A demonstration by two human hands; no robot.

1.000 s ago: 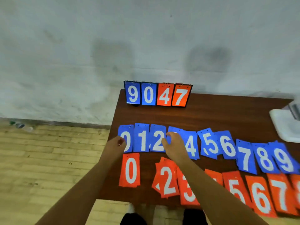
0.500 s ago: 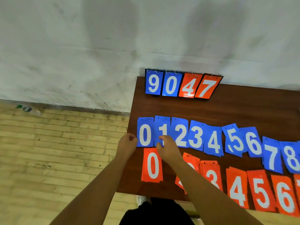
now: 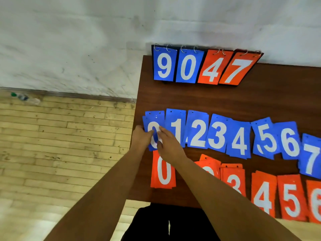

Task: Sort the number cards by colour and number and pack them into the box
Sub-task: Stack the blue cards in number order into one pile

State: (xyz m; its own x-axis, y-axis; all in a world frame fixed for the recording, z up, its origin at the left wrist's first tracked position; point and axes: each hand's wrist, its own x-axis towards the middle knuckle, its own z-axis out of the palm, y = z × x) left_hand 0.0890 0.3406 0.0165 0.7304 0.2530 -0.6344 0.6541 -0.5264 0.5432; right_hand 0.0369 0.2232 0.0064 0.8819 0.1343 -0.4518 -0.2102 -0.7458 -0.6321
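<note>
Blue number cards lie in a row on the brown table (image 3: 260, 101), from the blue 0 cards (image 3: 153, 119) through blue 1 (image 3: 175, 122), 2, 3 (image 3: 217, 134) up to 7 (image 3: 311, 153) at the right edge. Below runs an orange row: orange 0 (image 3: 163, 171), a card hidden under my right forearm, then orange 3 (image 3: 234, 180), 4, 5, 6. My left hand (image 3: 141, 139) grips the left edge of the blue 0 cards, thumb on top. My right hand (image 3: 167, 145) rests its straight fingers on the same cards. No box is in view.
A flip scoreboard (image 3: 205, 66) showing 9 0 4 7 stands at the table's back edge against the grey wall. The table's left edge is just beside my left hand, with wooden floor (image 3: 60, 145) below. A plastic bottle (image 3: 24, 97) lies by the wall.
My right hand has moved left along the blue row, from the 3 past the 1 onto the blue 0 cards. My left hand has closed its thumb over those cards.
</note>
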